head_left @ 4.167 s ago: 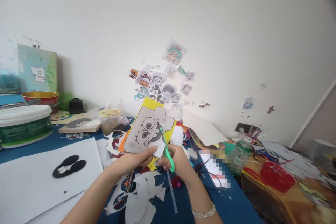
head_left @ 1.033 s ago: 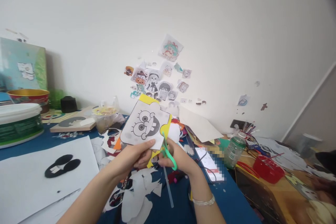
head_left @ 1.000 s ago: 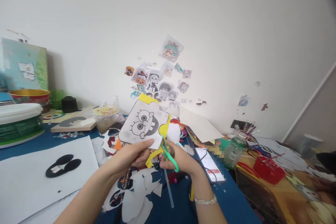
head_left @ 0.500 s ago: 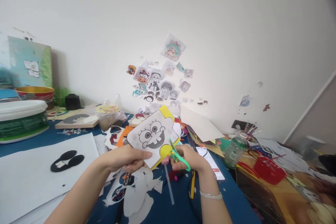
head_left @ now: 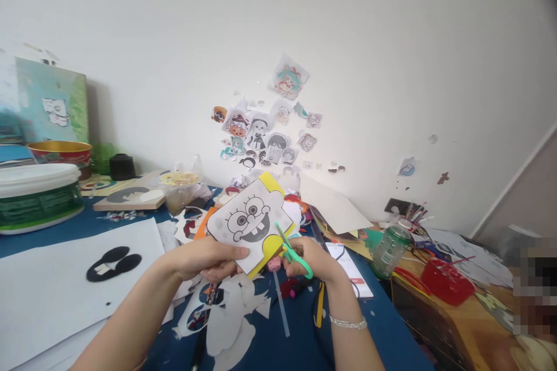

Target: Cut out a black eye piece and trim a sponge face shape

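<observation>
A white paper cut-out (head_left: pixel 230 233) printed with a grinning cartoon face lies against yellow paper (head_left: pixel 273 181), which shows along its upper and right edges. My left hand (head_left: pixel 217 259) pinches both sheets at their lower left, thumb on top of the face. Green scissors (head_left: pixel 296 258) are in my right hand (head_left: pixel 307 256), fingers through the handles. Their blades point up and left over the right edge of the sheets, beside the rounded yellow notch. How far the blades are apart is hard to make out. Paper scraps (head_left: pixel 235 319) lie below my hands.
A large white sheet with black shapes (head_left: pixel 65 313) covers the table's left. A green-and-white tub (head_left: pixel 39 200) stands behind it. At right are a phone (head_left: pixel 352 272), a green bottle (head_left: pixel 391 250) and a red container (head_left: pixel 448 281). Cut-out pictures (head_left: pixel 259 133) hang on the wall.
The sheets in my left hand have shifted slightly to the left and turned a little. The scissors have moved slightly left and up along the right edge.
</observation>
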The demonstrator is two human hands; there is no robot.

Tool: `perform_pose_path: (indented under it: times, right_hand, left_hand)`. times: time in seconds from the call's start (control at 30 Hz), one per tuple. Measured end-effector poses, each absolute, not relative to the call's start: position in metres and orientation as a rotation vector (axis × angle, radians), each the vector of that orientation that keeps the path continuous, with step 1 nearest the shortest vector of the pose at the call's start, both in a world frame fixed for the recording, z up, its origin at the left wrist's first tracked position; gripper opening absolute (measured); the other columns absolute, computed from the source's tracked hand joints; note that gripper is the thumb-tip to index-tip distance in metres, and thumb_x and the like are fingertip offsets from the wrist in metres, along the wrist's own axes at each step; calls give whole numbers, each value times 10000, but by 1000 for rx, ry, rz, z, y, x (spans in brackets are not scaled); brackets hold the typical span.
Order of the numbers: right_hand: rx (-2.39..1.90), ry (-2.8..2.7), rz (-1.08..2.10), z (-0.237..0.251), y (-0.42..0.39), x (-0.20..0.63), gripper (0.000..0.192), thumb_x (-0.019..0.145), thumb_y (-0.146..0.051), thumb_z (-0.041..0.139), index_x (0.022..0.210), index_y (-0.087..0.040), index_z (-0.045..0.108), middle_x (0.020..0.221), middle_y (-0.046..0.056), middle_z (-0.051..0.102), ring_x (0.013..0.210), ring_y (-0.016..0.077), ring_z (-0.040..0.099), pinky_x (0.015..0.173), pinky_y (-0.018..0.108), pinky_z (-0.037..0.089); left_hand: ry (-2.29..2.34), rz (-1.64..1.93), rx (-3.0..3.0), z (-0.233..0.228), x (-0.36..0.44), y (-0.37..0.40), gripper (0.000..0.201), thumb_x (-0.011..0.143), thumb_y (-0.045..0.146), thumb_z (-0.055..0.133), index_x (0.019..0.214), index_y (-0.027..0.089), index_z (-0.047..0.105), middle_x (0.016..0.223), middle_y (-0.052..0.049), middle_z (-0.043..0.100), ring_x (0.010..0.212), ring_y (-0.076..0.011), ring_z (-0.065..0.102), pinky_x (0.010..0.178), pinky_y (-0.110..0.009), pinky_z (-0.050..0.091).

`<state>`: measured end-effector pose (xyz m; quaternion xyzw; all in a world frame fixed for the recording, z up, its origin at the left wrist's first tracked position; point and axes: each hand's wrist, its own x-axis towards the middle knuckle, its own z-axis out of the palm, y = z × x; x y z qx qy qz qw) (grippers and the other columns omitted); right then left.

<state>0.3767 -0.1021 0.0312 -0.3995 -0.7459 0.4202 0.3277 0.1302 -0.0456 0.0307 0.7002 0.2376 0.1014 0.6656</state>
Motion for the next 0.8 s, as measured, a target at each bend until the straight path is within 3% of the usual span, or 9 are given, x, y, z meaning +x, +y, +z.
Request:
perform_pose_path:
  times: [0.2,0.47,0.8]
  right_hand:
    - [-1042,-1930,1128,31,-101,376,441,538,-472,731,825,-144,667,621,-23,549,569,109,477,540,213,380]
    - [-1191,-1971,995,33,-103,378,370,484,-422,770,656,-135,613,592,-19,539,556,122,468,490,214,355]
    - [-1280,-2052,844,30,-99,382,445,431,-493,773,566,-120,573,598,-10,530,533,96,409,446,195,295]
  left_hand:
    - [490,237,1507,34,130,-47,447,794,423,511,448,156,417,328,72,323,307,-21,171,367,-236,66]
    - [483,225,1508,35,128,-46,428,810,385,502,463,148,423,316,75,337,299,-16,173,356,-226,67]
    - [486,218,1518,31,125,-41,414,795,405,521,483,146,437,334,78,348,295,-8,210,344,-199,91]
